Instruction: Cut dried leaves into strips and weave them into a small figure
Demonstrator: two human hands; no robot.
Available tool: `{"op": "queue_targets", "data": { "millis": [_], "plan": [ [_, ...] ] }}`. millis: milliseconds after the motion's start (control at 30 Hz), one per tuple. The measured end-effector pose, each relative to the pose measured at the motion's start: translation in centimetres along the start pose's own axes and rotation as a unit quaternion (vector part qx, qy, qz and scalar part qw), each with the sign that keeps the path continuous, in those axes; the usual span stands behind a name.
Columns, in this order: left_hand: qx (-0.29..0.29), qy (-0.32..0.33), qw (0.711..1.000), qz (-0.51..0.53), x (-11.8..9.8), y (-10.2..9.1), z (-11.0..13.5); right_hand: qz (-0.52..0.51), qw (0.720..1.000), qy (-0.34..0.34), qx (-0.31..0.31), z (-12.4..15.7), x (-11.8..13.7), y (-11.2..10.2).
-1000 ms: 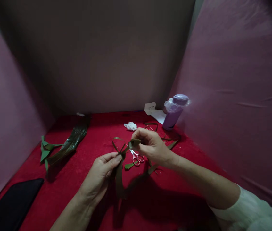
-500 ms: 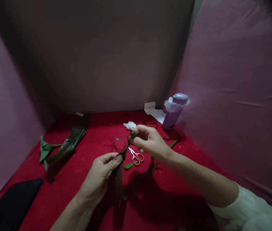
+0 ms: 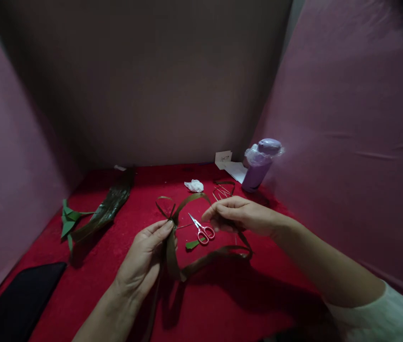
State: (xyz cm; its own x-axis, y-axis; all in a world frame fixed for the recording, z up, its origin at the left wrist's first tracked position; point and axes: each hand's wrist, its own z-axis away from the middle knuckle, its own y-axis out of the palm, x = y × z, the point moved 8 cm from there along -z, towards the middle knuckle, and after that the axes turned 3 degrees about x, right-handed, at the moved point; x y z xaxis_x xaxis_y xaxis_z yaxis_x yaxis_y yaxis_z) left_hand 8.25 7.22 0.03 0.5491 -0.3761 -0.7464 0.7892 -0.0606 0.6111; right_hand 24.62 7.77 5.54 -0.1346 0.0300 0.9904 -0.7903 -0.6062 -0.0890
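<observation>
My left hand (image 3: 147,249) pinches a knotted gathering of dark green leaf strips between thumb and fingertips; a small thin loop sticks up from it. From that knot a long leaf strip (image 3: 196,196) arches over to my right hand (image 3: 238,214), whose fingers are closed on it. More of the band (image 3: 219,255) hangs below my right hand and curves back toward the left one. Between the hands, scissors (image 3: 204,233) with pink-red handles lie on the red cloth, blades pointing away. A short green leaf piece (image 3: 193,244) lies beside them.
Behind are crumpled white tissue (image 3: 194,185), thin sticks (image 3: 222,191), white papers (image 3: 235,170) and a purple bottle (image 3: 256,173) in plastic. At left lie a folded green leaf figure (image 3: 69,219), a dark leaf bundle (image 3: 112,204) and a flat black item (image 3: 23,297). Pink walls flank the table.
My right hand has moved right and slightly down, drawing the strip out into a wide arc from the knot. My left hand has shifted slightly left, still pinching the knot.
</observation>
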Motion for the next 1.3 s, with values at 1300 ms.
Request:
{"op": "queue_targets", "data": {
  "millis": [1300],
  "plan": [
    [0.064, -0.024, 0.991, -0.117, 1.1, 1.5, 0.7, 0.077, 0.929, -0.212, -0.292, -1.2, 2.6, 1.2]
  ]
}}
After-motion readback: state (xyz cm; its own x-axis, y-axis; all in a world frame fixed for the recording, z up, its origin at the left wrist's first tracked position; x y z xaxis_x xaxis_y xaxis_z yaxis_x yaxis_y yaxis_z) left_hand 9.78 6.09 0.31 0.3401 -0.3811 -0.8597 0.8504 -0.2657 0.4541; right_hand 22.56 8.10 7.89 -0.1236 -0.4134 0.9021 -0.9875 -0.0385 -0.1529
